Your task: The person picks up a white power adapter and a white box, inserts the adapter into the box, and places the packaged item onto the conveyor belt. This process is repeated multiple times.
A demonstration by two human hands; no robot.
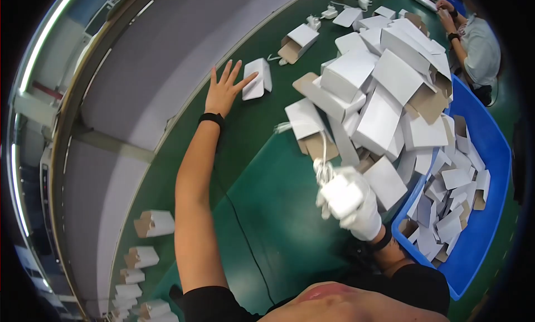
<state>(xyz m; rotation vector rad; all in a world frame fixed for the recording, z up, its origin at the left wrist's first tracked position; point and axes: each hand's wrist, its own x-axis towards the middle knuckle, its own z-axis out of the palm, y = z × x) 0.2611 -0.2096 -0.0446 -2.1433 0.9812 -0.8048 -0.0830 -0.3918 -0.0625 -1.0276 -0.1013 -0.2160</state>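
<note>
My left hand (223, 90) is bare, stretched far forward with fingers spread, its fingertips touching a small white carton (257, 78) on the green belt (262, 210). A black band sits on that wrist. My right hand (354, 205) wears a white glove and is closed around a white power adapter (341, 192) with its coiled white cable (322, 170), held above the belt. Just beyond it lies a heap of flat and half-folded white cartons (379, 93).
A blue bin (490, 155) at the right holds several folded white cartons. More closed cartons (153, 223) lie along the belt's left edge near a grey conveyor rail (167, 54). Another person (473, 40) works at the far right top. An open carton (299, 41) lies further up.
</note>
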